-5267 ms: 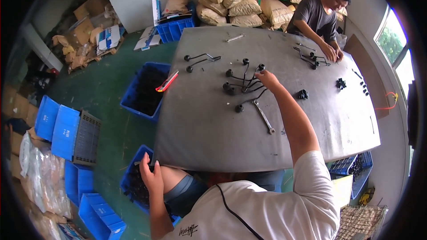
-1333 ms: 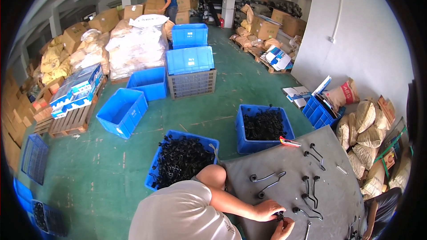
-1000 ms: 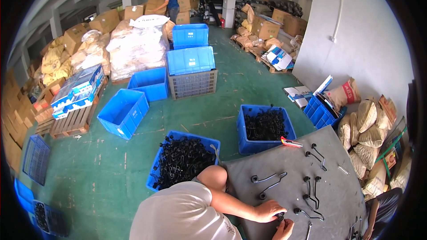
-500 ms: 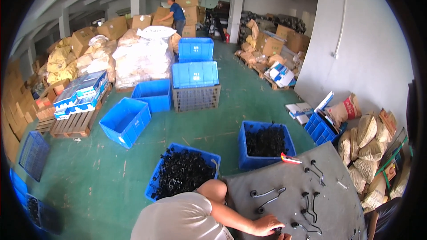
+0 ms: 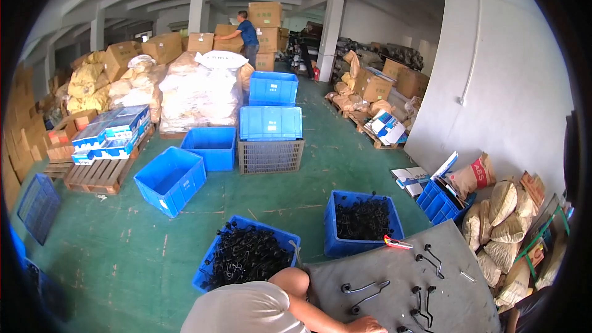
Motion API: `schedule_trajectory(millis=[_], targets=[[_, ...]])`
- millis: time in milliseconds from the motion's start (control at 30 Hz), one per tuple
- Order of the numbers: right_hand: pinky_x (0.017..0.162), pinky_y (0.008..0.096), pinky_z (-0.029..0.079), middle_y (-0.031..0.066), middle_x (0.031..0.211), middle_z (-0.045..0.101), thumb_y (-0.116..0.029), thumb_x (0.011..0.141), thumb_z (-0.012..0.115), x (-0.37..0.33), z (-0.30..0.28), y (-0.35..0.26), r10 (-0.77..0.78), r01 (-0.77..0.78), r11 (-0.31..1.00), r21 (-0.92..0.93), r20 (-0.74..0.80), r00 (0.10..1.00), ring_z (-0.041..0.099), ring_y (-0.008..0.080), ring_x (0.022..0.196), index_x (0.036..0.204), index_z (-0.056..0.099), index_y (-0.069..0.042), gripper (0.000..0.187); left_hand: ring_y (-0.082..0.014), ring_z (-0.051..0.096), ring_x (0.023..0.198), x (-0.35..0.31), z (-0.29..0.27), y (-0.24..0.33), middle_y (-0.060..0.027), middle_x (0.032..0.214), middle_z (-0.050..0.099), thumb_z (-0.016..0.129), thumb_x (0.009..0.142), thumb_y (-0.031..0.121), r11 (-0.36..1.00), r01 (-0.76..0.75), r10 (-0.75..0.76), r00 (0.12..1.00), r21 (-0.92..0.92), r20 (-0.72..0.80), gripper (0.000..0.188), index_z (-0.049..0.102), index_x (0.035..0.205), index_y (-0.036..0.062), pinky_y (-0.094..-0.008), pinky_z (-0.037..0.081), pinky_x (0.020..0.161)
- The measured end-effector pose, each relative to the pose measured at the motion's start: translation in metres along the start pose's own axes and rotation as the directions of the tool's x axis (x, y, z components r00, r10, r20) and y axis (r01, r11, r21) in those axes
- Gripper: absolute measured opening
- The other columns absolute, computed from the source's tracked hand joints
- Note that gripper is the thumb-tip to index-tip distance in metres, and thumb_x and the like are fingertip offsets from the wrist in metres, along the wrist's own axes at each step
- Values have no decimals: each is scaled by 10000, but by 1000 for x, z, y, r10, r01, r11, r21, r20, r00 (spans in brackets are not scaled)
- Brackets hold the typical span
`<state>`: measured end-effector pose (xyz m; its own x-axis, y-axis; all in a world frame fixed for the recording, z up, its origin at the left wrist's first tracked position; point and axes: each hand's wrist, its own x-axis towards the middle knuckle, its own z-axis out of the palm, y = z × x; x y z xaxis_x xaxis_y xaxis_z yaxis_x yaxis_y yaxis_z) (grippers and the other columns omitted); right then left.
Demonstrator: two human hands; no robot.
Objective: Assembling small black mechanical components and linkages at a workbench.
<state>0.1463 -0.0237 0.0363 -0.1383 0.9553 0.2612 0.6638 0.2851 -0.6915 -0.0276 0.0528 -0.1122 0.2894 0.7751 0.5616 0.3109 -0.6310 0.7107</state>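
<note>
My left hand (image 5: 365, 325) lies at the lower edge of the view, over the near side of a grey tabletop (image 5: 382, 265). Its fingers are mostly cut off there, so what they hold cannot be seen. Nearest to it is a bent black rod with round knobs (image 5: 369, 295). Similar rods (image 5: 423, 306) rest to its right, and a further pair (image 5: 433, 261) lies towards the back. My right hand is out of view.
A red-handled cutter (image 5: 398, 243) sits at the table's far edge. Past the table stand two blue bins of black parts, one at left (image 5: 202, 271) and one at centre (image 5: 330, 243). Sacks (image 5: 502, 200) lean at right. A person (image 5: 248, 34) handles cartons far back.
The view has tilted up, so the table and my left hand sit lower in it. Fingertips beside my left hand and the black piece at its fingers have dropped out of view.
</note>
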Motion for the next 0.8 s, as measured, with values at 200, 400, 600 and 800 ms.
schedule_trajectory(millis=[200, 400, 600, 800], targets=[[773, 507, 499, 187, 911, 650, -202, 836, 665, -5, -26, 84, 50, -140, 869, -475, -196, 979, 628, 402, 875, 930, 664, -40, 187, -311, 620, 637, 7, -21, 24, -127, 751, 634, 591, 955, 336, 931, -310, 342, 925, 194, -164, 350, 614, 1215, 102, -474, 458, 592], [779, 512, 507, 156, 877, 681, -278, 863, 604, -18, -54, 87, 7, -99, 620, -779, -120, 993, 646, 377, 881, 895, 681, -66, 228, -255, 642, 898, 17, -61, 105, -77, 930, 696, 678, 779, 192, 951, -3, -2, 1000, 308, 17, 366, 656, 1136, 115, -453, 493, 821], [798, 516, 508, 191, 915, 683, -245, 873, 603, -24, -46, 101, 25, -174, 687, -705, -216, 976, 644, 386, 897, 928, 688, -30, 238, -259, 641, 915, 11, -61, 115, -77, 962, 697, 675, 785, 196, 933, 2, -23, 998, 360, 55, 385, 649, 1161, 122, -448, 490, 831], [876, 480, 509, 231, 1079, 648, -243, 908, 627, -56, -51, 104, 122, -376, 665, -645, -402, 907, 628, 375, 994, 1086, 659, -18, 289, -350, 559, 696, 12, -58, 117, -133, 712, 575, 613, 723, 25, 960, -10, 15, 1000, 280, -16, 341, 604, 1048, 129, -493, 415, 628]])
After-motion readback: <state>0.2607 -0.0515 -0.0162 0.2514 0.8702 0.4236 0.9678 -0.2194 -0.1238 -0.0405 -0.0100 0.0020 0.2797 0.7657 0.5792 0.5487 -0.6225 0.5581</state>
